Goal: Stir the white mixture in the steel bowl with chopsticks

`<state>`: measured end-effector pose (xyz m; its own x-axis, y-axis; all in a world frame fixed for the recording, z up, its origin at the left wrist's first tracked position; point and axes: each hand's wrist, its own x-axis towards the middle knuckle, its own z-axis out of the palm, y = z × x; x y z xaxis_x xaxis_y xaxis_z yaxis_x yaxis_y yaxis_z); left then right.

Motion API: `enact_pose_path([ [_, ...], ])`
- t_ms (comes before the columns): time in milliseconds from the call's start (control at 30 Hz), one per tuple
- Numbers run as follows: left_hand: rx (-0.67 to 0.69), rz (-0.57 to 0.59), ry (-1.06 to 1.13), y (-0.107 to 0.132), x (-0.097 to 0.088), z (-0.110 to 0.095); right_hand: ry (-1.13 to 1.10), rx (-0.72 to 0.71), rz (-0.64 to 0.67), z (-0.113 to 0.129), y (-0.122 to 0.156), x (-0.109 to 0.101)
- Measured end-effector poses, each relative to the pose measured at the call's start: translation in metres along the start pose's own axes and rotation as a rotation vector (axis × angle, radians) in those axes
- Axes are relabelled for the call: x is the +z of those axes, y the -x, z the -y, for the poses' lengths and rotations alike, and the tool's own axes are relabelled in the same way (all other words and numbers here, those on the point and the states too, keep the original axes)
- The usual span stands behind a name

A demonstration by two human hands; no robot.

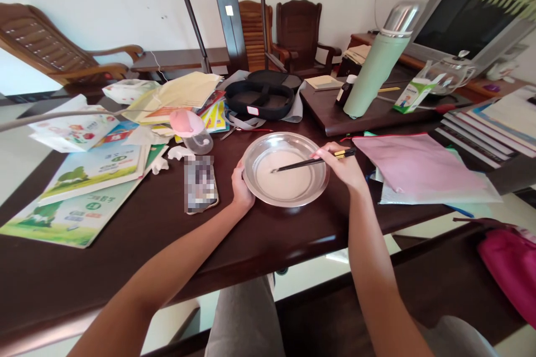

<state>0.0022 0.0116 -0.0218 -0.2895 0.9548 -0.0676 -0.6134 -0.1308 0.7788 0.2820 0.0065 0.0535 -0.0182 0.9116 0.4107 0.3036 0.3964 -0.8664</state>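
Observation:
A round metal plate (pixel 251 187) with a thin whitish layer inside lies on the dark wooden table (pixel 138 234). My left hand (pixel 242 188) grips the plate's left rim, fingers curled round it. My right hand (pixel 341 167) sits at the plate's right rim and pinches a pair of black chopsticks (pixel 305 163). Their tips rest in the whitish layer near the plate's middle.
A phone (pixel 200 183) lies left of the plate, with a pink-lidded cup (pixel 191 130), books (pixel 79 184) and papers beyond. A black case (pixel 260 97) sits behind the plate. A pink folder (pixel 412 164), stacked books (pixel 489 122), a green flask (pixel 379 61) and a television (pixel 464 19) stand to the right.

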Motion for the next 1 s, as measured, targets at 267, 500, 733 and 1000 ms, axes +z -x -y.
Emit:
enact_pose_path([
  [267,-0.006,-0.005,-0.036,0.001,-0.003,0.001,-0.299,0.076,-0.277,-0.025,0.011,-0.014],
  [500,-0.002,0.006,-0.014,0.0,-0.004,0.002,-0.435,0.044,-0.114,-0.018,0.007,0.011],
  [733,-0.018,-0.002,-0.045,0.001,-0.005,0.0,-0.366,-0.042,-0.387,-0.026,0.009,-0.001],
  [1000,-0.002,0.009,-0.041,0.002,-0.003,0.0,-0.444,0.087,-0.161,-0.011,0.014,0.019],
])
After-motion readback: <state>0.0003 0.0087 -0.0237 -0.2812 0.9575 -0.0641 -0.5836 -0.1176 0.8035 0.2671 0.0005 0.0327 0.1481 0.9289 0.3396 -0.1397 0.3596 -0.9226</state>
